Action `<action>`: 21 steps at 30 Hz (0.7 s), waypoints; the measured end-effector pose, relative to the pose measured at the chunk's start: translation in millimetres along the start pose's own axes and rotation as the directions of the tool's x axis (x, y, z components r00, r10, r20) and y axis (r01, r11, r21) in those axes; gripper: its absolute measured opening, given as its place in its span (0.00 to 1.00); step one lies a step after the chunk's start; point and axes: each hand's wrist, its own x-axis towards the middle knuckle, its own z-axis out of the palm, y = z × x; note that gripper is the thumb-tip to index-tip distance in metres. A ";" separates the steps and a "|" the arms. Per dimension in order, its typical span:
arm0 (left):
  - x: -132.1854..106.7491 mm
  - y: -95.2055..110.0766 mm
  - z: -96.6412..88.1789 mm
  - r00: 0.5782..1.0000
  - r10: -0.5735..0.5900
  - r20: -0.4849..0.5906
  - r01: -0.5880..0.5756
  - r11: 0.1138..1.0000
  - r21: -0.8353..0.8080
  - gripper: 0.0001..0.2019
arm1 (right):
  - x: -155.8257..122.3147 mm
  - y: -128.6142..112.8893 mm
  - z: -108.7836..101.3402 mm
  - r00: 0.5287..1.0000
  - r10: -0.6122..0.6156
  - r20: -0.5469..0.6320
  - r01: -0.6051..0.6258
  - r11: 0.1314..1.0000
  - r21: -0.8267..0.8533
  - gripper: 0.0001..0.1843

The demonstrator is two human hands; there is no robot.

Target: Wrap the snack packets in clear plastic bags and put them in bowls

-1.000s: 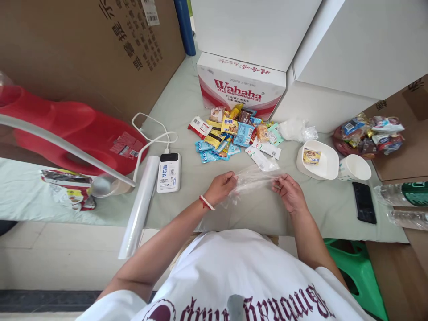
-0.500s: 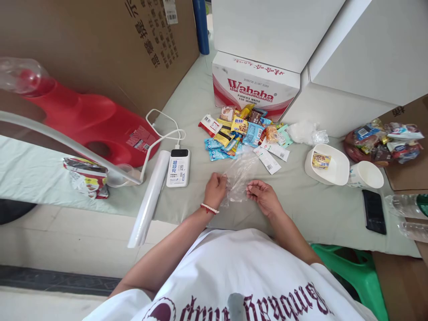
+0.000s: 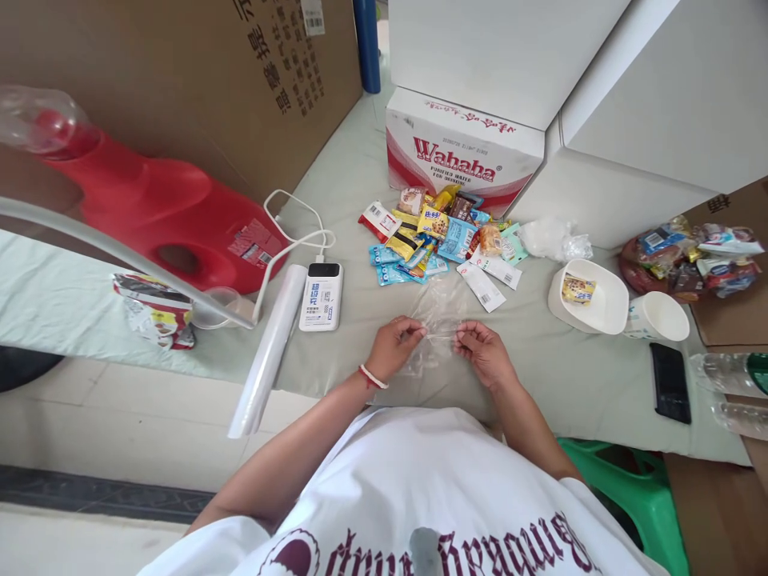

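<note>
A thin clear plastic bag [image 3: 441, 308] stretches between my two hands, low over the cloth-covered table. My left hand [image 3: 396, 346], with a beaded bracelet at the wrist, pinches the bag's left side. On the right side, my right hand [image 3: 483, 350] pinches the plastic between thumb and fingers. Just beyond the bag lies a pile of wrapped snacks [image 3: 433, 228] in yellow, blue, red and brown packets. Two white sachets [image 3: 482, 286] rest at the near right of that pile.
A white power bank [image 3: 321, 298] and a clear film roll [image 3: 270, 352] lie to the left. Rightward are a white bowl [image 3: 609, 300] holding one snack, a paper cup [image 3: 663, 316] and a phone [image 3: 670, 382]. A Wahaha carton [image 3: 465, 152] stands behind the snacks.
My left hand has moved right, and my right hand slightly right. The bag is now gripped across its middle, its far part lying toward the snacks.
</note>
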 end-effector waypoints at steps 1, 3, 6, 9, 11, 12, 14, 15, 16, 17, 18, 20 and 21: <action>1.4 -3.1 -4.0 0.999 -0.042 -0.022 0.039 0.991 -0.129 0.13 | -0.9 -1.4 -6.0 1.000 -0.007 -0.009 0.007 1.000 -0.006 0.20; 3.1 -6.5 -13.0 0.986 -0.134 -0.100 0.092 0.935 -0.343 0.15 | -3.4 -4.4 -19.2 0.999 -0.019 -0.039 0.018 1.000 -0.007 0.18; 4.3 -8.5 -26.2 0.934 -0.285 -0.213 0.130 0.830 -0.543 0.17 | -7.2 -8.1 -39.1 0.994 -0.029 -0.103 0.028 1.000 -0.005 0.17; 3.0 -14.7 -35.9 0.886 -0.390 -0.251 0.213 0.823 -0.527 0.16 | -10.1 -8.4 -55.9 0.991 -0.024 -0.134 0.019 0.999 -0.044 0.17; -2.3 -21.7 -40.3 0.877 -0.394 -0.276 0.272 0.880 -0.389 0.13 | -12.4 -7.3 -65.8 0.990 -0.036 -0.133 0.019 0.992 -0.126 0.16; -6.7 -25.0 -42.3 0.879 -0.362 -0.311 0.278 0.918 -0.282 0.12 | -14.1 -7.1 -70.9 0.992 -0.052 -0.118 0.026 0.978 -0.205 0.16; -18.8 -28.2 -46.8 0.879 -0.202 -0.433 0.224 0.975 -0.002 0.11 | -18.4 -9.5 -81.7 0.991 -0.116 -0.068 0.075 0.898 -0.434 0.16; -25.4 -27.3 -49.3 0.863 -0.079 -0.498 0.176 0.973 0.152 0.12 | -20.6 -12.5 -87.0 0.987 -0.158 -0.037 0.111 0.824 -0.556 0.17; -31.6 -24.5 -51.8 0.839 0.061 -0.540 0.124 0.946 0.300 0.14 | -22.3 -16.7 -91.5 0.978 -0.207 -0.007 0.151 0.737 -0.659 0.20; -36.4 -19.9 -53.8 0.820 0.196 -0.539 0.068 0.900 0.431 0.14 | -22.8 -21.8 -94.6 0.965 -0.260 0.021 0.191 0.650 -0.736 0.25; -39.0 -13.9 -55.0 0.817 0.312 -0.484 -0.004 0.843 0.537 0.13 | -21.7 -27.1 -95.7 0.948 -0.315 0.049 0.231 0.571 -0.788 0.33; -36.1 -0.9 -52.7 0.858 0.459 -0.231 -0.214 0.727 0.652 0.11 | -12.6 -35.9 -89.7 0.909 -0.394 0.136 0.317 0.441 -0.839 0.46; -30.3 4.5 -48.9 0.873 0.482 -0.071 -0.322 0.681 0.658 0.12 | -4.7 -37.9 -83.0 0.889 -0.417 0.190 0.362 0.386 -0.848 0.50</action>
